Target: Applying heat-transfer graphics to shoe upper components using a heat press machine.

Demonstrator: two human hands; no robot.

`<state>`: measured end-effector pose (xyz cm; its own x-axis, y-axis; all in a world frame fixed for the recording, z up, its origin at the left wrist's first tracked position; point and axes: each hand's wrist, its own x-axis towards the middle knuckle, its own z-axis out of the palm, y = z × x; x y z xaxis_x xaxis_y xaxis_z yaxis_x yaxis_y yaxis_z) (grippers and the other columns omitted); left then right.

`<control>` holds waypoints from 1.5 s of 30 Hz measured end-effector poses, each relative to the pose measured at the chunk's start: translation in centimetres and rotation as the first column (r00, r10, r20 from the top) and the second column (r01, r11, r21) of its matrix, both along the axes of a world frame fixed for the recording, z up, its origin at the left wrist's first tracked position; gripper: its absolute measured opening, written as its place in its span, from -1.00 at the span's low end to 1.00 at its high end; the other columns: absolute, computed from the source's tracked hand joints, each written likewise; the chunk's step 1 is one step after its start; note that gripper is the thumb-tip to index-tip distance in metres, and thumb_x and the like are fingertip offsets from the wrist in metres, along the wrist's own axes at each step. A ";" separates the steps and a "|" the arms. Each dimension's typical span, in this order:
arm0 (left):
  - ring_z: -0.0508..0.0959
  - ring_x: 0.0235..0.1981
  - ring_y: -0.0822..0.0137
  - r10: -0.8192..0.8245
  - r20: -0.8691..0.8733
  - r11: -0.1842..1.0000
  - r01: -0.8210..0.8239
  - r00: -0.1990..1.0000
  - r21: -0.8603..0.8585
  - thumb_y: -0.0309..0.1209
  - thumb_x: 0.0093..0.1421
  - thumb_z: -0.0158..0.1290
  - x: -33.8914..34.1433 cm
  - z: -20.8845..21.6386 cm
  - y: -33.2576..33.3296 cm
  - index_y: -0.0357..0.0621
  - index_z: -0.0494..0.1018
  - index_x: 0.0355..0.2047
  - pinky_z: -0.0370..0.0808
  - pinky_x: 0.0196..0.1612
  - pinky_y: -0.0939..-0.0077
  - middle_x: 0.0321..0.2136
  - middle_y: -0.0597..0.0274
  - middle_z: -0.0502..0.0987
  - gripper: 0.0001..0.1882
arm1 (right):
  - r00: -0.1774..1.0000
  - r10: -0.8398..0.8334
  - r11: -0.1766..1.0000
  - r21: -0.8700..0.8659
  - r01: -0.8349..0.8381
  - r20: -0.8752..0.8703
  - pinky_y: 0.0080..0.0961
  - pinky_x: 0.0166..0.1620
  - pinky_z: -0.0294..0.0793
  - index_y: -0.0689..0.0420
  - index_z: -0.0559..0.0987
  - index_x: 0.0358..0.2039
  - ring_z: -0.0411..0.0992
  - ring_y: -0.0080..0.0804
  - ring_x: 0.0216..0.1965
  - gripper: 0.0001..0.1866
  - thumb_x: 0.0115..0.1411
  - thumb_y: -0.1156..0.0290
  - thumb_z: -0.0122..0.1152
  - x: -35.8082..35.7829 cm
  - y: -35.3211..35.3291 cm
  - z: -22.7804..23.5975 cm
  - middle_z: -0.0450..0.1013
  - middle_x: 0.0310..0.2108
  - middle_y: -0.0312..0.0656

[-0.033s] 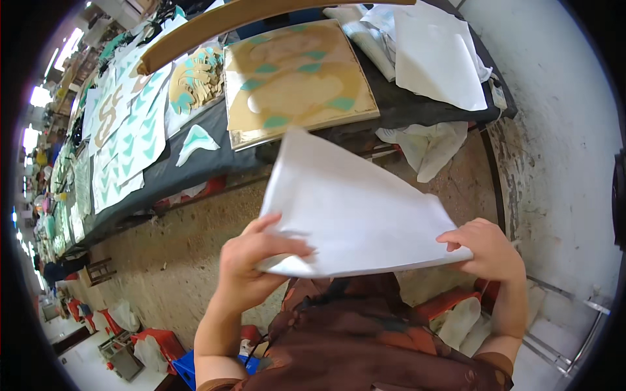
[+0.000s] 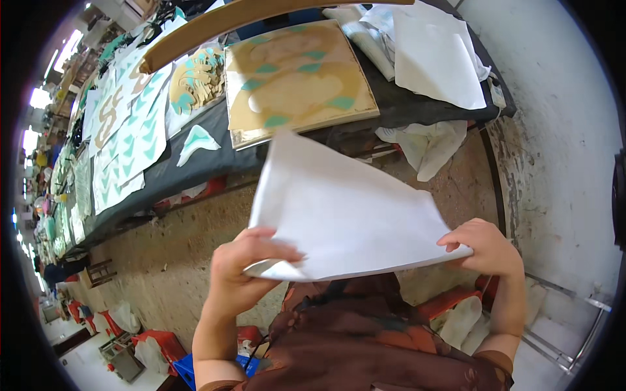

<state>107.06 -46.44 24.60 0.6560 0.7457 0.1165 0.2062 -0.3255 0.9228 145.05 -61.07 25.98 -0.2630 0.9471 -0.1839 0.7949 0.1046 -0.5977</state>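
Note:
A large white sheet (image 2: pixel 345 208), which looks like a thin stack of paper, is held up in front of my body, its far left corner raised. My left hand (image 2: pixel 244 264) grips the near left corner, thumb below and fingers on top; the fingers are slightly blurred. On the near right corner my right hand (image 2: pixel 482 246) is closed, with its fingers curled over the edge. Past the sheet, a flat tan board (image 2: pixel 300 85) with teal leaf-like patches lies on the black-covered table (image 2: pixel 215 140).
White sheets with teal chevrons (image 2: pixel 127 153) and a heap of tan cut pieces (image 2: pixel 195 81) lie left of the board. A curved brown bar (image 2: pixel 261 19) crosses above. White paper (image 2: pixel 433 58) rests at the right, near the wall (image 2: pixel 554 130). A blue stool (image 2: pixel 186 370) stands behind at left.
My left hand has moved a little left and down, taking the sheet's left side with it. My right hand has barely moved.

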 end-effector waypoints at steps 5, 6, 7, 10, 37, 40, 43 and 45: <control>0.63 -0.31 0.20 0.254 0.182 0.938 -0.195 0.950 -0.288 -0.66 0.07 0.21 -8.4 1.9 -3.0 -0.14 0.34 -0.28 0.54 -0.21 0.39 -0.31 -0.05 0.63 -0.70 | 0.865 -0.478 0.757 -0.573 0.315 -0.155 -0.38 0.05 0.40 0.14 0.64 -0.28 0.54 -0.44 -0.31 -0.68 -0.15 0.53 0.34 3.1 -2.9 -1.7 0.56 -0.44 -0.21; 0.63 -0.31 0.20 0.257 0.182 0.938 -0.199 0.949 -0.285 -0.66 0.07 0.21 -9.6 1.9 -3.4 -0.14 0.34 -0.28 0.54 -0.21 0.39 -0.31 -0.05 0.63 -0.70 | 0.866 -0.474 0.759 -0.571 0.312 -0.157 -0.38 0.05 0.40 0.14 0.64 -0.28 0.54 -0.44 -0.31 -0.68 -0.15 0.53 0.34 4.3 -4.4 -1.9 0.56 -0.44 -0.21; 0.62 -0.33 0.22 0.310 0.282 0.928 -0.224 0.908 -0.298 -0.67 0.09 0.19 -10.8 1.7 -3.9 -0.12 0.30 -0.26 0.54 -0.21 0.39 -0.35 -0.04 0.61 -0.67 | 0.778 -0.540 0.821 -0.405 0.402 -0.322 -0.37 0.11 0.37 0.16 0.63 -0.24 0.54 -0.38 -0.28 -0.64 -0.16 0.52 0.34 5.8 -7.1 -2.3 0.57 -0.40 -0.20; 0.56 -0.34 0.30 0.380 0.367 0.908 -0.266 0.849 -0.324 -0.65 0.15 0.16 -13.5 1.3 -4.5 -0.06 0.25 -0.23 0.49 -0.21 0.39 -0.37 0.11 0.55 -0.66 | 0.387 -0.385 0.852 -0.162 0.497 -0.837 -0.40 0.07 0.44 0.24 0.58 -0.09 0.53 -0.32 -0.15 -0.50 -0.17 0.56 0.28 4.6 -11.7 -8.7 0.58 -0.18 -0.14; 0.45 0.05 0.29 0.549 0.078 0.700 -0.407 0.832 -0.587 -0.56 0.27 0.04 -15.4 -11.2 -1.1 -0.23 0.24 0.22 0.39 0.11 0.39 0.08 0.14 0.44 -0.49 | 0.317 -0.648 0.588 -0.191 0.786 -0.693 -0.68 -0.14 0.39 0.25 0.54 -0.07 0.43 -0.65 -0.23 -0.75 0.34 0.37 0.10 -1.2 3.7 -14.3 0.53 -0.23 -0.31; 0.45 0.02 0.30 0.577 0.148 0.724 -0.420 0.803 -0.547 -0.53 0.29 0.02 -13.1 -10.2 3.8 -0.29 0.18 0.25 0.40 0.09 0.41 0.06 0.12 0.43 -0.47 | 0.380 -0.629 0.626 -0.152 0.765 -0.678 -0.68 -0.15 0.39 0.25 0.53 -0.08 0.42 -0.67 -0.25 -0.74 0.33 0.36 0.09 0.5 8.4 -13.3 0.52 -0.25 -0.32; 0.47 -0.01 0.31 0.581 0.070 0.739 -0.489 0.811 -0.464 -0.51 0.31 0.01 -11.0 -9.4 9.6 -0.29 0.21 0.23 0.42 0.06 0.45 0.03 0.12 0.45 -0.51 | 0.464 -0.635 0.655 -0.112 0.747 -0.618 -0.67 -0.18 0.38 0.25 0.53 -0.09 0.41 -0.67 -0.28 -0.74 0.32 0.35 0.09 2.5 13.8 -12.9 0.51 -0.28 -0.33; 0.48 -0.06 0.38 0.538 0.038 0.746 -0.454 0.842 -0.488 -0.48 0.34 0.00 -11.1 -10.4 13.8 -0.31 0.28 0.18 0.44 0.02 0.50 -0.03 0.15 0.49 -0.58 | 0.546 -0.667 0.663 -0.071 0.745 -0.507 -0.62 -0.22 0.39 0.28 0.53 -0.12 0.40 -0.61 -0.32 -0.70 0.28 0.31 0.08 3.1 17.9 -12.1 0.51 -0.33 -0.29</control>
<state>95.95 -32.65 14.24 0.1800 0.9546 -0.2374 0.0534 0.2315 0.9714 148.18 -43.14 13.88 0.4915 0.8660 -0.0917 0.2827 -0.2582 -0.9238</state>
